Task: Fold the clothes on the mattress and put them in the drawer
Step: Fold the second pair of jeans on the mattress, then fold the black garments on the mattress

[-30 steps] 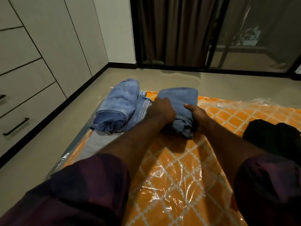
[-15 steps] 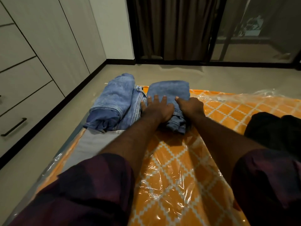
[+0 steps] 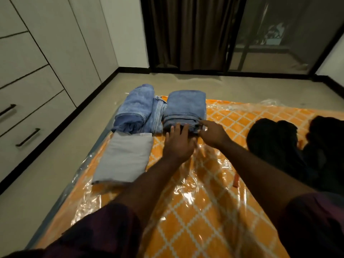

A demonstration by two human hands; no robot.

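Observation:
Dark blue folded jeans [image 3: 185, 107] lie at the far edge of the orange plastic-wrapped mattress [image 3: 204, 211]. My left hand [image 3: 179, 144] lies with straight, spread fingers, its tips touching the near edge of these jeans. My right hand [image 3: 212, 134] reaches in from the right, and its fingertips touch the jeans' near right corner. A lighter blue folded pair of jeans [image 3: 133, 112] sits just left of them. A grey folded cloth [image 3: 126, 157] lies in front of that pair. An unfolded pile of black clothes [image 3: 290, 146] lies at the right.
White drawers with dark bar handles [image 3: 28, 138] line the left wall, all closed. A strip of beige floor [image 3: 55, 161] runs between them and the mattress. Dark curtains [image 3: 186, 34] and a glass door stand beyond the mattress.
Both hands have slid back from on top of the dark jeans to their near edge. The view has pulled back, so the grey folded cloth now shows fully.

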